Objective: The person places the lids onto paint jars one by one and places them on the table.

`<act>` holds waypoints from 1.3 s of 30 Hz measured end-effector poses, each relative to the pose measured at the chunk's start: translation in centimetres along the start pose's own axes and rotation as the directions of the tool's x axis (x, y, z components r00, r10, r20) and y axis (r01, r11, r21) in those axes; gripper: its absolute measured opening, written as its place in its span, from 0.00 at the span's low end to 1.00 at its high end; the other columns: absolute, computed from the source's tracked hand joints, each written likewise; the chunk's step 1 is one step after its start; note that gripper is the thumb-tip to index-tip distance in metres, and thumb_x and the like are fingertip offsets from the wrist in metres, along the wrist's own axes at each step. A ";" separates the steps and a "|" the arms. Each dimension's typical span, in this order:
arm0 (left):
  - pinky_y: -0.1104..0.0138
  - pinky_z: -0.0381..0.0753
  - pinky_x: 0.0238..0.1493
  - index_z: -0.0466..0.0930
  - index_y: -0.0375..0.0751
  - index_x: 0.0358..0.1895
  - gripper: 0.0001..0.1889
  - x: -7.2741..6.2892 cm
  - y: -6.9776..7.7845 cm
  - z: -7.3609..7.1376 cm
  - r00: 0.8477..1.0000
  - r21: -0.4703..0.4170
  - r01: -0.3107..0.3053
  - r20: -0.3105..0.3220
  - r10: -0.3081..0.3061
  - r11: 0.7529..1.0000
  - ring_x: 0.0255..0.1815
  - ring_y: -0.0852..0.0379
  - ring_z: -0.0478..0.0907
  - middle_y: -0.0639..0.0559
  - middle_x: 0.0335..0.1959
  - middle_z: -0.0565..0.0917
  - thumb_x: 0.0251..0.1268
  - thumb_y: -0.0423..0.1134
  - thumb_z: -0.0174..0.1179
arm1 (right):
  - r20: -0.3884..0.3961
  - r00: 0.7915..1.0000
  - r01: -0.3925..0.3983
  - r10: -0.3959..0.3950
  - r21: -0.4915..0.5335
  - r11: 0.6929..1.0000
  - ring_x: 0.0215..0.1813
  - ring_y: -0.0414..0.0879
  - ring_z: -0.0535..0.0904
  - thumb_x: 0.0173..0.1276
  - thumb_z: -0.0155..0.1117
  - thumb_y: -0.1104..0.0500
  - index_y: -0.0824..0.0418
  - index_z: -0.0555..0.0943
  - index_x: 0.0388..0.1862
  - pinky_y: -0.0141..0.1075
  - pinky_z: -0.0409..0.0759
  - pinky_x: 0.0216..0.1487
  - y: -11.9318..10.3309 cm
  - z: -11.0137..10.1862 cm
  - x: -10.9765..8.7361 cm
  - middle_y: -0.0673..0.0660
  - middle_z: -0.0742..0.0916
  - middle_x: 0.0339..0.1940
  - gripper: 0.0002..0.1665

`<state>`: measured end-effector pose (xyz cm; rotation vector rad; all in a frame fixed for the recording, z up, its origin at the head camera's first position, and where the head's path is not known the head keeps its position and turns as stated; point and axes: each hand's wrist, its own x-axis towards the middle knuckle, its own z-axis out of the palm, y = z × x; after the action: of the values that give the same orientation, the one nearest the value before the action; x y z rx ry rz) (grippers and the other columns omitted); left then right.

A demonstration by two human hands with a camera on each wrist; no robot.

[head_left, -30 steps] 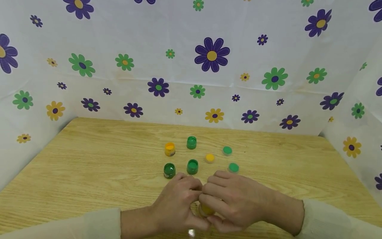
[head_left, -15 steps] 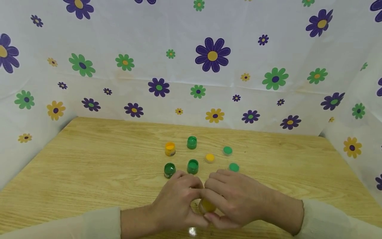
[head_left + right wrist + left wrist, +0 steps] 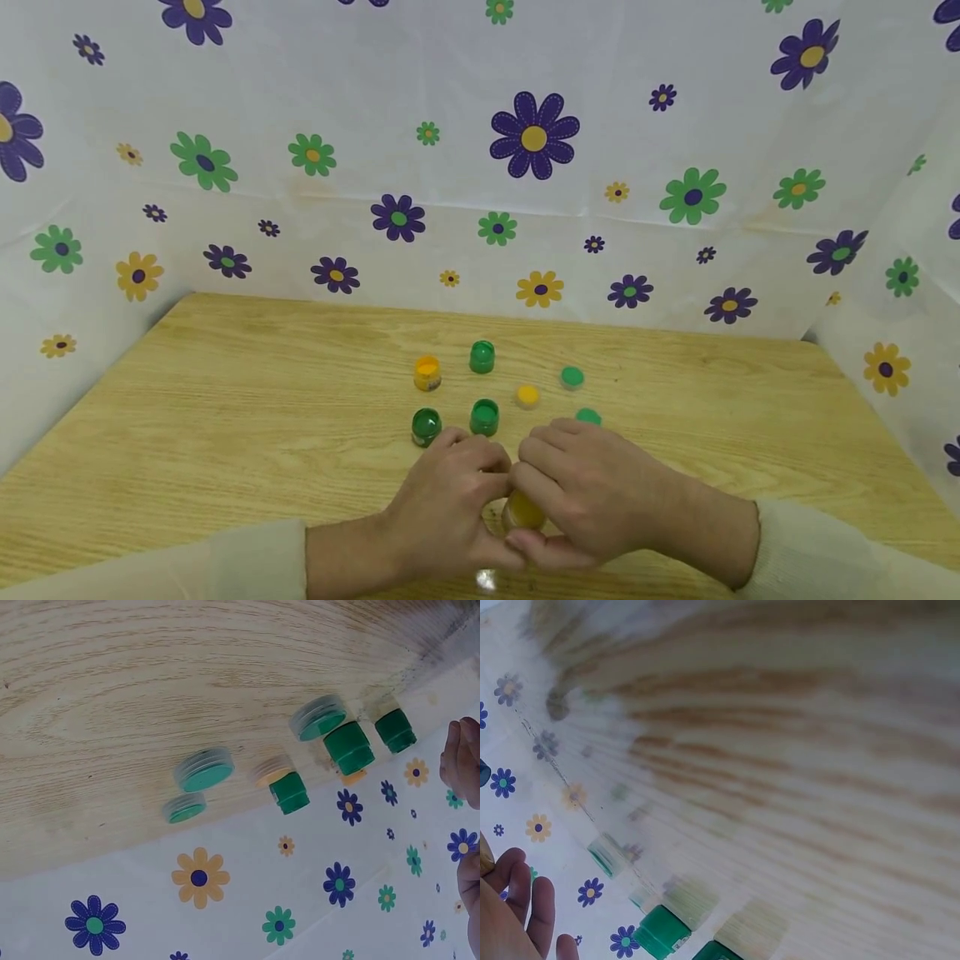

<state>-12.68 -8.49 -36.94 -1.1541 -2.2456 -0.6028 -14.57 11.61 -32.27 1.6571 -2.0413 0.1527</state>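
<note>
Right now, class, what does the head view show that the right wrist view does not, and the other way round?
Only the head view shows the cream sleeves and the yellow jar, held between the left hand and the right hand.

Only the right wrist view shows a third green lid.

Both show some fingers, three green paint pots, two green lids, an orange lid, the wooden table and the flowered cloth.

Head view: soft, even light, moderately dim. One small glare spot near the lower edge of the wood-grain tabletop (image 3: 262,392); glint inside the dark green paint jar (image 3: 426,427); yellow jar (image 3: 525,510) dull, shaded between left hand (image 3: 450,508) and right hand (image 3: 585,492). Left wrist view: tabletop hazy, streaked, out of focus; floral cloth (image 3: 559,892) clearer at lower left. Right wrist view: greyish, upper-right corner darkened, smeared.
</note>
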 end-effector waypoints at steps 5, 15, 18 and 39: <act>0.71 0.68 0.39 0.83 0.53 0.21 0.16 0.0 0.0 0.1 1.000 0.006 0.008 0.005 -0.008 1.000 0.29 0.70 0.70 0.65 0.24 0.77 0.41 0.58 0.74 | -0.022 1.000 -0.014 0.014 -0.029 0.999 0.22 0.35 0.61 0.71 0.52 0.39 0.51 0.74 0.26 0.25 0.61 0.26 0.0 0.1 0.1 0.43 0.71 0.21 0.21; 0.71 0.68 0.38 0.83 0.54 0.21 0.16 0.1 0.3 0.0 1.000 0.034 0.008 0.009 -0.008 0.999 0.29 0.69 0.71 0.65 0.24 0.76 0.47 0.60 0.72 | -0.090 0.995 -0.053 0.042 -0.123 0.991 0.17 0.36 0.51 0.73 0.43 0.35 0.51 0.67 0.15 0.26 0.47 0.23 -0.2 0.3 0.4 0.44 0.63 0.13 0.31; 0.71 0.67 0.38 0.83 0.54 0.22 0.17 0.1 0.4 0.0 1.000 0.040 0.002 0.005 -0.002 0.999 0.29 0.69 0.71 0.65 0.25 0.76 0.46 0.61 0.72 | -0.089 0.995 -0.064 0.052 -0.142 0.988 0.17 0.35 0.50 0.73 0.42 0.34 0.51 0.66 0.14 0.26 0.44 0.22 -0.3 0.5 0.4 0.44 0.62 0.13 0.32; 0.70 0.70 0.35 0.71 0.53 0.11 0.20 0.3 0.3 0.1 0.999 0.071 -0.013 -0.042 0.016 0.997 0.29 0.67 0.74 0.64 0.24 0.78 0.35 0.55 0.75 | -0.011 0.980 -0.196 0.197 -0.147 0.970 0.16 0.34 0.45 0.76 0.38 0.37 0.49 0.60 0.08 0.26 0.40 0.20 -1.1 0.3 0.9 0.42 0.58 0.10 0.34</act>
<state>-12.56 -8.08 -36.76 -1.1116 -2.2032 -0.5334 -13.76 10.45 -32.37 1.3669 -2.1626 0.0642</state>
